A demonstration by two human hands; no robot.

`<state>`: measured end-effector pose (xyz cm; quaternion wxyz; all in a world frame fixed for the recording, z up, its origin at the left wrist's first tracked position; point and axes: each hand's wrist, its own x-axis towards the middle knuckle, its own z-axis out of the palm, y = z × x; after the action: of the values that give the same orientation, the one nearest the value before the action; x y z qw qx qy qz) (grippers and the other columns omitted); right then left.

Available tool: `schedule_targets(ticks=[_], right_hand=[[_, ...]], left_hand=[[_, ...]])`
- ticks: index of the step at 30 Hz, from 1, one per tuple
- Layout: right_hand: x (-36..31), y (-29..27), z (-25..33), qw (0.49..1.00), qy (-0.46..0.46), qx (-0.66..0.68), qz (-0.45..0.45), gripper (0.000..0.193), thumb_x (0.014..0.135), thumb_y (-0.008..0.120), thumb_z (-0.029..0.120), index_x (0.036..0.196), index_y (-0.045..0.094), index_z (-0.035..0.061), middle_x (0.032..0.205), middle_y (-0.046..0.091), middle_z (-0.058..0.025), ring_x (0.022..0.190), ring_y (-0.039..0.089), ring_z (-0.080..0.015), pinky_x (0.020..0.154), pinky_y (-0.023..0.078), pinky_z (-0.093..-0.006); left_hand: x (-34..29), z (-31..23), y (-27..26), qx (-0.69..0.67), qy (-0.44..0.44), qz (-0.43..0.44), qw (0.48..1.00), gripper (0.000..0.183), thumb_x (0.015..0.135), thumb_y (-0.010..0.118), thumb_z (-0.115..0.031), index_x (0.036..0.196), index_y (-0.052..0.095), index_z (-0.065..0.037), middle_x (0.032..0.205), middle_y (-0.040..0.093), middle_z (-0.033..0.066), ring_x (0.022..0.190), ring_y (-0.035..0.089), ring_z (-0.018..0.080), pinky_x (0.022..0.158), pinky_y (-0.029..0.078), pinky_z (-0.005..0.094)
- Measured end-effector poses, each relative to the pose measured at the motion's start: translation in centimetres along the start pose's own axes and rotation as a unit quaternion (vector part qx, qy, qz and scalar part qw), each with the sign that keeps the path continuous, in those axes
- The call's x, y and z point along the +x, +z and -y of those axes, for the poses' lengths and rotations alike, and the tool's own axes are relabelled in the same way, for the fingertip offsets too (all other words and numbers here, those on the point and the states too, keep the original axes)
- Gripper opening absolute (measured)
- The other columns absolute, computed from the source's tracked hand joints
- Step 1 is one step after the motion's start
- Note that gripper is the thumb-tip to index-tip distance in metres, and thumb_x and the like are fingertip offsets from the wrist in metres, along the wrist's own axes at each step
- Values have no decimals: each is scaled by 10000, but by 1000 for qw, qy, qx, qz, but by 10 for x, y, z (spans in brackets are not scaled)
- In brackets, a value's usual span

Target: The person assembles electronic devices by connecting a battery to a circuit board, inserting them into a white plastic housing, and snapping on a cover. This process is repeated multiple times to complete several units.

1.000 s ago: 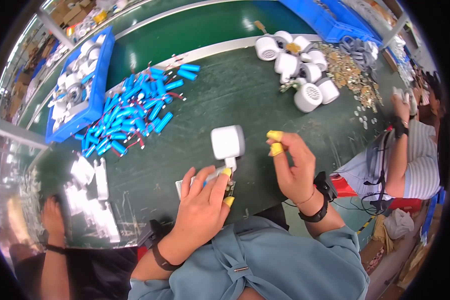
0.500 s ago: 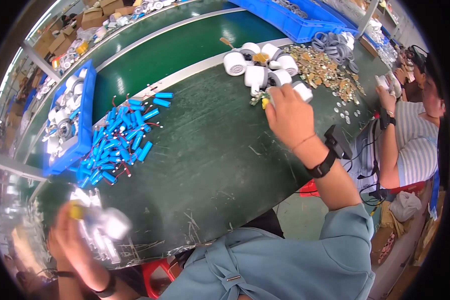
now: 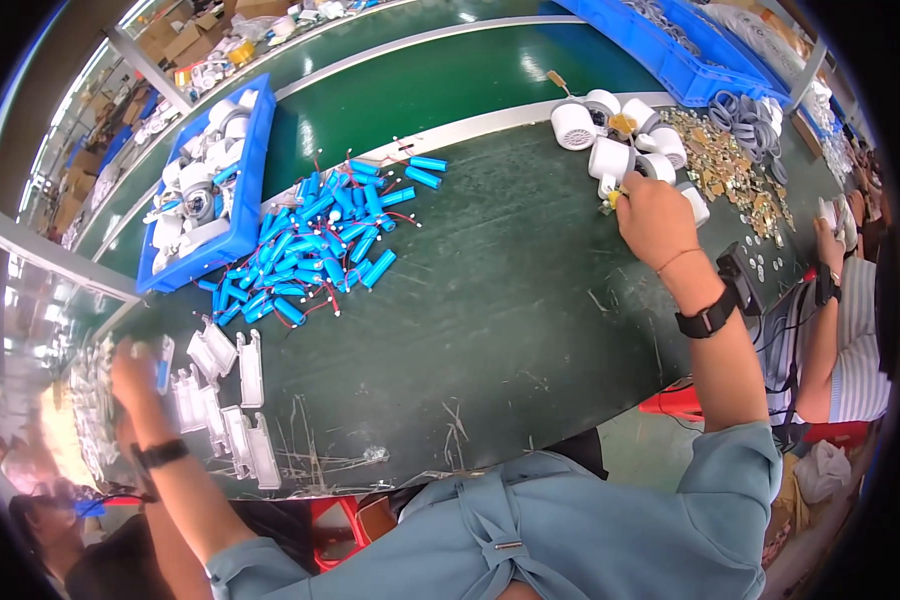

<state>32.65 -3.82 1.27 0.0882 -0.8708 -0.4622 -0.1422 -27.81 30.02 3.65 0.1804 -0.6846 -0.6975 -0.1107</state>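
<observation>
Shifted left, my left hand [image 3: 137,378] blurs, hold unclear; my right hand [image 3: 660,222], grip hidden, could topple white cups [image 3: 611,158] by brushing them.

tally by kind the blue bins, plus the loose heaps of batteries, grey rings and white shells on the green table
Blue bins: 2
Battery heap: 1
Grey ring heap: 1
White shell heap: 1
Total: 5

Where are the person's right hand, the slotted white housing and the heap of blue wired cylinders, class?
Right hand [image 3: 660,222], head view: back of the hand.
Slotted white housing [image 3: 573,132], head view: its slotted face.
Heap of blue wired cylinders [image 3: 312,246], head view: cylinders near its middle.
</observation>
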Motion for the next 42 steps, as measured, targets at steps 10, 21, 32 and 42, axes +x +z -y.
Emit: schedule_targets(ticks=[10,21,32,42], right_hand=[[-41,-19,55,745,140,569,319,165,969,516,177,1001,610,45,750,627,-4,567,585,-61,467,422,-191],[-106,-27,84,536,169,716,414,235,1026,477,169,1141,576,-10,931,649,-60,753,643,-112,639,519,-221],[-138,-18,116,491,132,746,429,215,1025,450,136,1156,552,-1,913,635,-38,756,607,-72,645,509,-216],[-146,-16,120,540,92,722,422,194,1047,437,146,1119,554,8,888,634,-27,729,607,-73,646,512,-217]], left_hand=[[-127,-208,-57,-224,557,-10,800,311,708,696,1,996,701,-115,955,628,64,907,614,253,890,460,404],[-105,-179,-69,-806,120,185,550,223,972,592,-111,1188,633,-73,1048,677,106,785,598,119,691,457,236],[-235,-230,-88,-644,124,509,558,218,963,538,29,1155,641,16,983,708,127,798,691,156,712,589,292],[-250,-244,-93,-583,229,480,614,150,916,601,20,1053,658,0,923,669,35,724,608,86,625,480,221]])
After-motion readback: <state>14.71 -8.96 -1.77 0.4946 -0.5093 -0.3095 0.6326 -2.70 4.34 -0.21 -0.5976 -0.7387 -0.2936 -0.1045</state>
